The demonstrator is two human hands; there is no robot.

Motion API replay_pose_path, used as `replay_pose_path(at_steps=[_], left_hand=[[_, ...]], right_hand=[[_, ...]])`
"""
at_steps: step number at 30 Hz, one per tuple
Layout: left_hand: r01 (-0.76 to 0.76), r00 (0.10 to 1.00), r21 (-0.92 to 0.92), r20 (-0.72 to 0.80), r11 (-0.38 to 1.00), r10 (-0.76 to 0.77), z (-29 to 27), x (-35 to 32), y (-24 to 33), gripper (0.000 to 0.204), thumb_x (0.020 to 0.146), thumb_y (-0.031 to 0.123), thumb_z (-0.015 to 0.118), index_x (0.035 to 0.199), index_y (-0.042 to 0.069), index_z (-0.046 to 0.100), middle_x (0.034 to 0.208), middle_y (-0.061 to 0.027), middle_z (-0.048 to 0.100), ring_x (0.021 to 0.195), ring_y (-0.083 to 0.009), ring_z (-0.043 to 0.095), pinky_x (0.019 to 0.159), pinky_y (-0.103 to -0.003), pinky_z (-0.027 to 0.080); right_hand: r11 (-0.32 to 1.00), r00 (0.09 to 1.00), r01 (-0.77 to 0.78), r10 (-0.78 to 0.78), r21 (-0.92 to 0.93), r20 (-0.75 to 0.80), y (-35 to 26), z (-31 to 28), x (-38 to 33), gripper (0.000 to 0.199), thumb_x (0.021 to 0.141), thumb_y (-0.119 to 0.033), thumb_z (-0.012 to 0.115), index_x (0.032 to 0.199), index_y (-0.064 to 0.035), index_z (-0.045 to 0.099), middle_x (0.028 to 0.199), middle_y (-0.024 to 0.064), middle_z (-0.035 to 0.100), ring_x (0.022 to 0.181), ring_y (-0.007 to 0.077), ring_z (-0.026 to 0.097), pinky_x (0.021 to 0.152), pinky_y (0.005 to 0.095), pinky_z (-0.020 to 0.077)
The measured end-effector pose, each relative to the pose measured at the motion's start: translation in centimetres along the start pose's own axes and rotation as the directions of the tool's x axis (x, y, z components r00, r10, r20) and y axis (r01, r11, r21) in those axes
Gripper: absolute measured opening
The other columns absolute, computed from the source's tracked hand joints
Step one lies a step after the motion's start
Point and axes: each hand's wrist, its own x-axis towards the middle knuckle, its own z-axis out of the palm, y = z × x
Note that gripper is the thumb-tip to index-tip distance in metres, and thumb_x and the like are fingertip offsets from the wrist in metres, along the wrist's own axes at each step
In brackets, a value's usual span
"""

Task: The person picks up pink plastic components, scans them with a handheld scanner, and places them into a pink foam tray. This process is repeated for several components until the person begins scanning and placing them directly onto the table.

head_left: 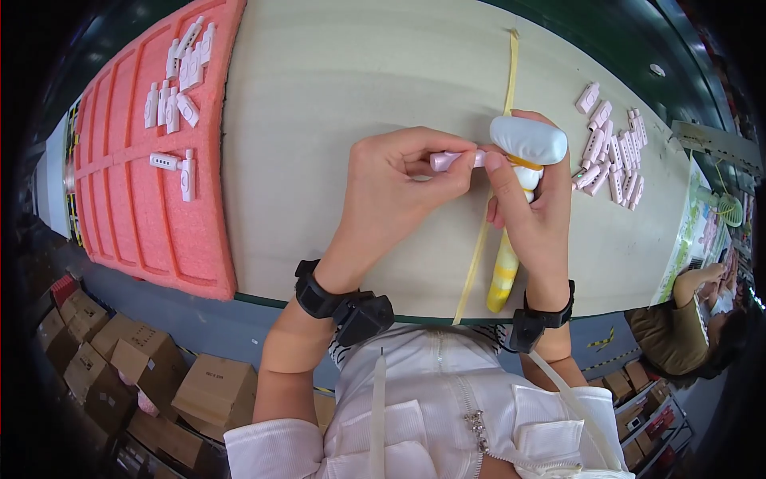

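My left hand (403, 180) pinches a small pale pink plastic piece (448, 161) between thumb and fingers, lying sideways above the worktable (335, 72). At its right end, my right hand (533, 211) meets the piece with the thumb. The same right hand is wrapped around a mallet (528, 140), which has a pale blue-white rounded head and a yellow-and-white taped handle. The mallet's handle end points down toward the table's near edge. The fingertips hide part of the pink piece, and the right hand covers part of the handle.
Several similar pink pieces (613, 156) lie in a loose group on the right. At the left, a pink foam tray (120, 199) with ridges carries several more pieces. A yellow tape strip (511, 72) runs across the table. Cardboard boxes (214, 391) stand lower left; another person (678, 319) sits at far right.
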Motion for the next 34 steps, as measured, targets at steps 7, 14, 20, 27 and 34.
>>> replay_pose_path(at_steps=[7, 14, 20, 27, 34], left_hand=[[0.064, 0.998, 0.035, -0.011, 0.997, -0.064, 0.0, -0.2, 0.3, 0.018, 0.091, 0.004, 0.075, 0.108, -0.002, 0.077, 0.094, -0.0066, 0.076, 0.082, -0.0064, 0.068, 0.071, -0.021, 0.056], [0.030, 0.997, 0.102, 0.061, 0.994, -0.037, -0.8, 0.0, 1.0, 0.018, 0.093, 0.006, 0.074, 0.109, -0.001, 0.077, 0.097, -0.0079, 0.077, 0.085, -0.0082, 0.069, 0.073, -0.023, 0.056], [-0.176, 0.903, 0.752, -0.134, 0.635, 0.408, -7.7, 1.8, 5.2, 0.021, 0.090, 0.008, 0.074, 0.110, 0.001, 0.076, 0.098, -0.0141, 0.076, 0.089, -0.0215, 0.071, 0.079, -0.033, 0.055], [0.270, 0.584, 0.893, -0.448, 0.359, 0.676, -23.5, 5.7, 9.2, 0.020, 0.091, 0.012, 0.069, 0.105, 0.002, 0.077, 0.099, -0.0225, 0.075, 0.091, -0.0358, 0.073, 0.083, -0.042, 0.056], [0.394, 0.692, 0.898, -0.429, 0.194, 0.581, -21.3, 10.3, 7.6, 0.023, 0.089, 0.012, 0.070, 0.108, 0.003, 0.077, 0.106, -0.0209, 0.075, 0.098, -0.0398, 0.071, 0.087, -0.045, 0.055]], right_hand=[[0.996, 0.997, 0.073, -0.072, -0.043, 0.012, 0.6, 0.0, 0.5, 0.047, 0.098, -0.013, 0.071, 0.138, -0.0066, 0.048, 0.095, 0.0028, 0.066, 0.060, 0.0039, 0.053, 0.049, 0.0193, 0.0406], [0.998, 0.999, 0.046, -0.046, -0.049, 0.015, 0.4, -0.5, 0.5, 0.047, 0.098, -0.016, 0.072, 0.138, -0.0079, 0.048, 0.095, 0.0019, 0.065, 0.063, 0.0041, 0.053, 0.050, 0.0196, 0.0405], [0.983, 0.996, 0.069, -0.059, -0.168, 0.062, 0.4, -0.6, 0.4, 0.046, 0.099, -0.018, 0.070, 0.137, -0.0080, 0.048, 0.094, 0.0014, 0.064, 0.065, 0.0056, 0.053, 0.054, 0.0213, 0.0427], [0.967, 0.991, 0.135, -0.126, -0.217, 0.053, 0.5, -0.6, 0.0, 0.042, 0.099, -0.016, 0.068, 0.135, -0.0071, 0.048, 0.093, 0.0048, 0.065, 0.076, 0.0113, 0.059, 0.067, 0.0272, 0.0491], [0.957, 0.992, 0.129, -0.125, -0.262, 0.029, 1.1, -1.1, 0.3, 0.044, 0.098, -0.014, 0.067, 0.136, -0.0072, 0.045, 0.093, 0.0116, 0.067, 0.077, 0.0220, 0.067, 0.071, 0.0318, 0.0532]])
